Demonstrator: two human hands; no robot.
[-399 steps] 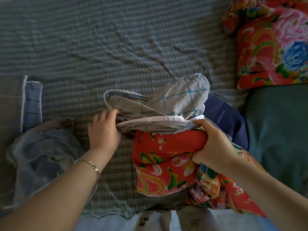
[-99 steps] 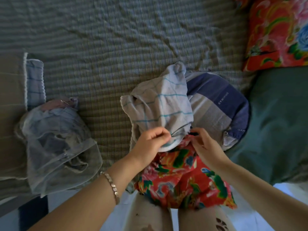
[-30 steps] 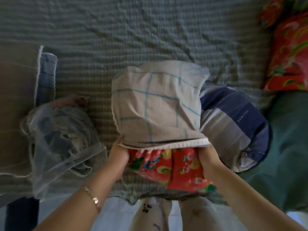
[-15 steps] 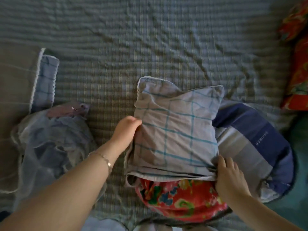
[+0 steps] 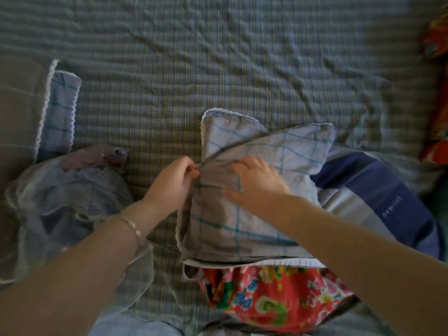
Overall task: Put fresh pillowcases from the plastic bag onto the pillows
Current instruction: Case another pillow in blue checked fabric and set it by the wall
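One checked pillowcase (image 5: 242, 226) is covering most of the floral pillow (image 5: 266, 294) at the near edge of the bed (image 5: 218, 57), red end sticking out; left hand (image 5: 173, 183) is pinching its side fold, right hand (image 5: 257, 187) pressing flat, fingers spread; more seemingly waiting in plastic bag (image 5: 60, 202)

plastic bag (image 5: 72, 209) lies left of the pillow (image 5: 254, 207), both on the bed (image 5: 218, 57)

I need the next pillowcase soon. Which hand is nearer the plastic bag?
Left. The left hand pinches the checked pillowcase at its edge, beside the plastic bag; the right hand lies flat on the pillowcase, farther from it.
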